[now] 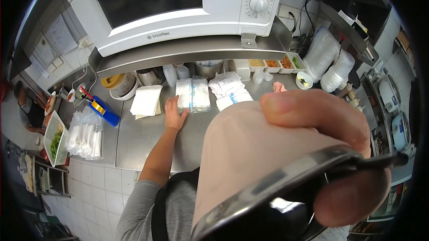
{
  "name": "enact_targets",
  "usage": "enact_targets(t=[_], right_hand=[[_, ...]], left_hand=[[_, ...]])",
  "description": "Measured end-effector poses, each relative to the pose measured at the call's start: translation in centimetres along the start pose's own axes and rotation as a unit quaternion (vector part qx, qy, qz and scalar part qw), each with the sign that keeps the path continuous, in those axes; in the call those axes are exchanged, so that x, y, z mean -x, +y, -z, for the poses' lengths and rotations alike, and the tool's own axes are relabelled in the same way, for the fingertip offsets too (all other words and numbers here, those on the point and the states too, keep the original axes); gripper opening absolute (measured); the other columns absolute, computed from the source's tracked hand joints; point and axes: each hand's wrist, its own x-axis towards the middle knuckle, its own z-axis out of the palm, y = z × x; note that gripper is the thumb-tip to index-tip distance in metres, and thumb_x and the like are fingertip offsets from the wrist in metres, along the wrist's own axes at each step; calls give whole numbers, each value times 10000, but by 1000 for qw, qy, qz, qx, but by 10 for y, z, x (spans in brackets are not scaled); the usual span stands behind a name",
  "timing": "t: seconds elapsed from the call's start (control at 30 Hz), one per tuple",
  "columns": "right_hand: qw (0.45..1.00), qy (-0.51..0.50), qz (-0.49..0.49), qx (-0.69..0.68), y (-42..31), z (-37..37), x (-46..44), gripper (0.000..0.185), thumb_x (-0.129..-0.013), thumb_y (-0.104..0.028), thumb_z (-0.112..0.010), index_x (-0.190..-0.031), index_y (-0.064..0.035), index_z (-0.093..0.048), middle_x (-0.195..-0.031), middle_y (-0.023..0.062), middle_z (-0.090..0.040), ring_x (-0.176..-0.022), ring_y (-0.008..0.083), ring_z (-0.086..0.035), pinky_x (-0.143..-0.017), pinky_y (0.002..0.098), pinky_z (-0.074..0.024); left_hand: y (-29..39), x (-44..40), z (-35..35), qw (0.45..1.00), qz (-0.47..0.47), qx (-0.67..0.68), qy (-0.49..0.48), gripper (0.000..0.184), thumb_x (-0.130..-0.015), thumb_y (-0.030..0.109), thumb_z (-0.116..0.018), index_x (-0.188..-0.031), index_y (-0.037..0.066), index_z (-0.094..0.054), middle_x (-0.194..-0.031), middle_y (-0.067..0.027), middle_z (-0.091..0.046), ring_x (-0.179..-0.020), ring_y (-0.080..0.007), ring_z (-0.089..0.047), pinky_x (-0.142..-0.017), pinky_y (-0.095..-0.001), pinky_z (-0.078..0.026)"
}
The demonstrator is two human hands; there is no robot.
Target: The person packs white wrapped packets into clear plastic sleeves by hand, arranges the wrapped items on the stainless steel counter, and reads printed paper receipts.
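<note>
Very close to the camera, my right hand (330, 116) grips a pale pink cup (259, 151) with a shiny metal rim. The cup is tilted and its dark opening faces down toward me. It hides much of the counter's right side. My left hand (174, 115) lies flat with fingers apart on the steel counter, at the left edge of a plastic-wrapped pack of white napkins (193, 95). Left of that hand is a stack of white napkins (146, 101). More white packs and papers (229, 88) lie to the right of the wrapped pack.
A white microwave (170, 31) stands on a steel shelf (192, 57) above the counter. Small food trays (271, 65) and a white bowl (304, 80) are at the back right. A blue tape dispenser (105, 111) and bagged white items (85, 136) sit left. A person (31, 107) is far left.
</note>
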Motion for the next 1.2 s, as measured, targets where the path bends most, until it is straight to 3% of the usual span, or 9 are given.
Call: enact_targets(t=[0.23,0.43,0.53,0.67,0.87,0.93,1.07,1.13,1.2], right_hand=[[996,31,-71,-38,-15,-5,-8,561,-921,-323,-501,-1244,129,-424,-1132,303,-529,-848,226,-621,-835,323,-491],[977,26,-139,-161,-22,-8,-22,641,-886,-331,-568,-1299,126,-386,-910,220,-601,-771,191,-607,-783,302,-481],[966,17,-71,-246,-6,-7,-18,670,-876,-303,-584,-1330,128,-347,-942,219,-591,-813,192,-599,-790,311,-468],[950,37,-134,-278,-22,-13,-16,693,-874,-291,-586,-1353,127,-311,-987,219,-581,-887,200,-589,-826,325,-455],[962,83,-227,-126,-39,3,-11,607,-912,-297,-528,-1321,117,-356,-1006,230,-587,-914,215,-599,-863,339,-465],[968,89,-195,-129,-36,3,-12,568,-923,-295,-512,-1298,110,-380,-1012,235,-591,-911,224,-606,-871,346,-472],[958,87,-7,-273,7,-17,-19,479,-939,-281,-497,-1236,89,-433,-1025,251,-600,-891,251,-623,-881,364,-487],[994,63,55,-76,6,-10,-25,377,-913,-236,-566,-1149,40,-462,-1019,286,-599,-830,274,-641,-785,348,-526],[983,50,129,124,9,-4,-30,289,-888,-192,-634,-1062,-9,-491,-1012,321,-598,-769,298,-659,-690,333,-565]], left_hand=[[1,1,2,1000,-1,10,3,713,-730,231,-760,-1338,55,-432,-1317,-198,-448,-1293,-404,-335,-1065,-469,-322],[4,0,4,1000,10,7,3,722,-727,235,-764,-1341,55,-429,-1321,-212,-439,-1287,-402,-345,-1062,-469,-326],[1,0,1,1000,8,3,4,731,-721,233,-769,-1343,59,-427,-1324,-211,-438,-1285,-401,-348,-1061,-470,-327],[-1,0,0,1000,1,12,9,741,-714,224,-775,-1344,56,-424,-1327,-211,-438,-1282,-404,-348,-1059,-468,-328],[-1,0,0,1000,-3,13,11,737,-710,212,-774,-1337,44,-426,-1330,-209,-439,-1276,-408,-352,-1058,-466,-328],[-1,0,0,1000,-1,19,10,736,-708,210,-775,-1335,42,-427,-1328,-208,-441,-1276,-409,-353,-1060,-467,-325],[0,2,-2,1000,-2,21,21,735,-707,212,-775,-1334,46,-429,-1316,-204,-451,-1265,-415,-360,-1056,-475,-323],[-4,1,-4,999,-17,26,30,734,-708,219,-774,-1335,49,-431,-1308,-202,-456,-1258,-419,-364,-1053,-482,-324],[-9,0,-5,999,-29,21,38,733,-712,230,-770,-1335,50,-430,-1304,-199,-459,-1252,-420,-369,-1051,-487,-324]])
